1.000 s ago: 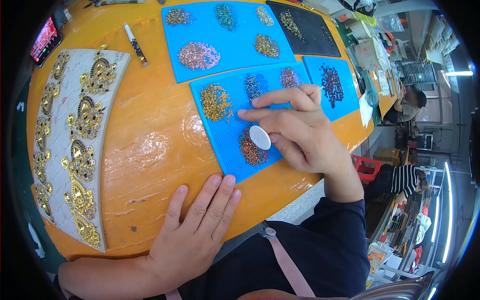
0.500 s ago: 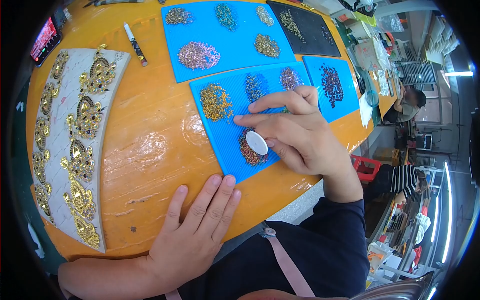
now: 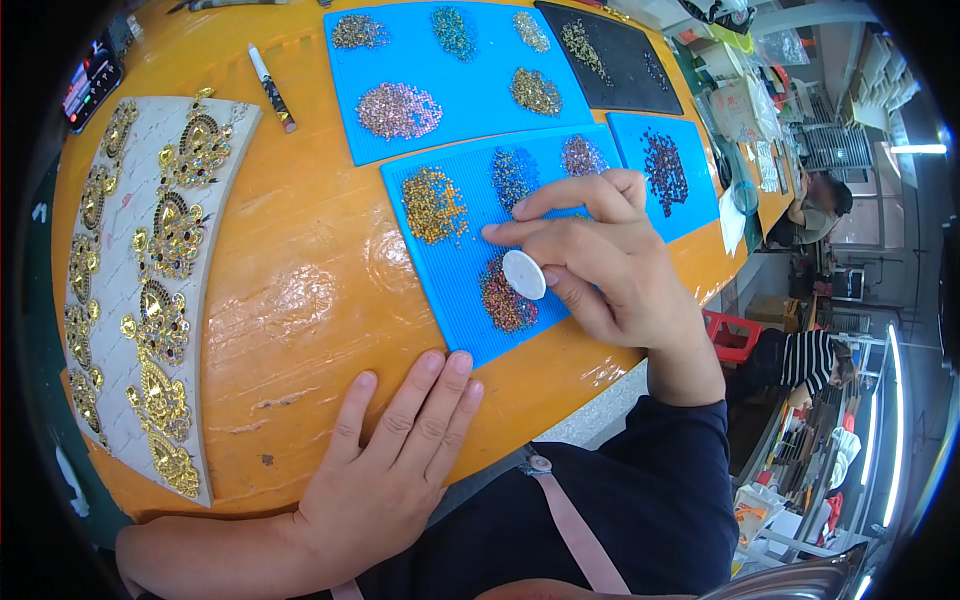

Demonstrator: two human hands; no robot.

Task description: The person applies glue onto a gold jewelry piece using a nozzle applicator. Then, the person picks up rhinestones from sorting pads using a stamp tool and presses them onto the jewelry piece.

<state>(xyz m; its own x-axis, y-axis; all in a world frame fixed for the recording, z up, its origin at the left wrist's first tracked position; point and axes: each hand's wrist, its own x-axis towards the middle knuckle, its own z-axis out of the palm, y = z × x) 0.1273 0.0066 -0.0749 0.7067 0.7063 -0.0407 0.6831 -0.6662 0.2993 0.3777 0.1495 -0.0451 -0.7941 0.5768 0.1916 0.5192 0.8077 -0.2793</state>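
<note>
Between the thumb and fingers of my right hand (image 3: pixel 615 265) is a white round disc (image 3: pixel 524 275), tilted, its underside hidden. It hovers over a pile of red and multicoloured rhinestones (image 3: pixel 506 308) on a ribbed blue mat (image 3: pixel 430 283). My index and other fingers reach past it, above the mat. Gold rhinestones (image 3: pixel 434 206), dark blue rhinestones (image 3: pixel 513 176) and purple rhinestones (image 3: pixel 583 156) lie on the same mat; my hand partly covers another pile. My left hand (image 3: pixel 390 465) rests flat on the orange table (image 3: pixel 300 300), fingers spread, near the mat's lower corner.
At left, a pale board (image 3: pixel 135 215) carries gold jewelled ornaments (image 3: pixel 163 320). Beyond lie a pen (image 3: pixel 271 88), a phone (image 3: pixel 92 85), another blue mat (image 3: pixel 455 110) with several piles, a black mat (image 3: pixel 640 85) and a small blue mat (image 3: pixel 692 205). Two people sit farther right.
My right hand and the white disc have shifted slightly right and up, uncovering more of the red pile. My left hand stays put. The phone screen has changed.
</note>
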